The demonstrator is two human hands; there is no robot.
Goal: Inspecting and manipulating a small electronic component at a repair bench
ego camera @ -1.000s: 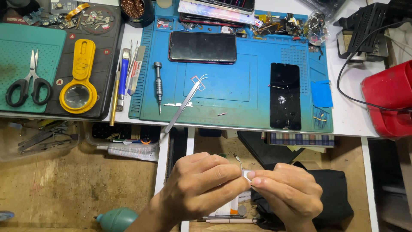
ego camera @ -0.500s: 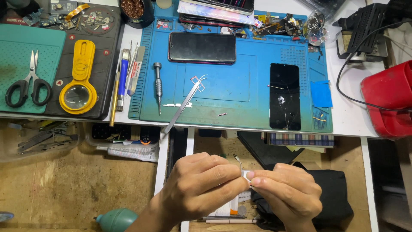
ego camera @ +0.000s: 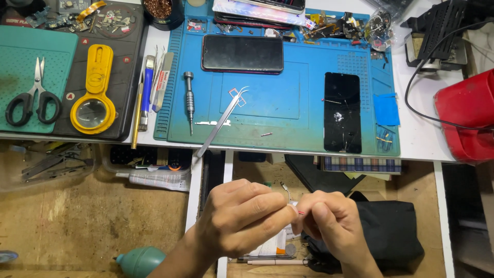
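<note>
My left hand (ego camera: 242,221) and my right hand (ego camera: 332,226) meet below the table's front edge, fingertips pinched together on a tiny white piece with a red edge (ego camera: 295,207). Most of that piece is hidden by my fingers. On the blue work mat (ego camera: 278,110) above lie a dark phone (ego camera: 242,53) face down, a black screen panel (ego camera: 342,111), curved metal tweezers (ego camera: 221,123) that overhang the front edge, and a small screwdriver (ego camera: 190,100).
At the left lie a green mat with scissors (ego camera: 31,98) and a yellow magnifier (ego camera: 93,91) on a dark tray. A red container (ego camera: 465,121) stands at the right. A black bag (ego camera: 388,231), a glue tube (ego camera: 157,178) and a teal air blower (ego camera: 140,260) sit below.
Both hands stay in the same spot below the table edge; the fingers have shifted only slightly on the small piece.
</note>
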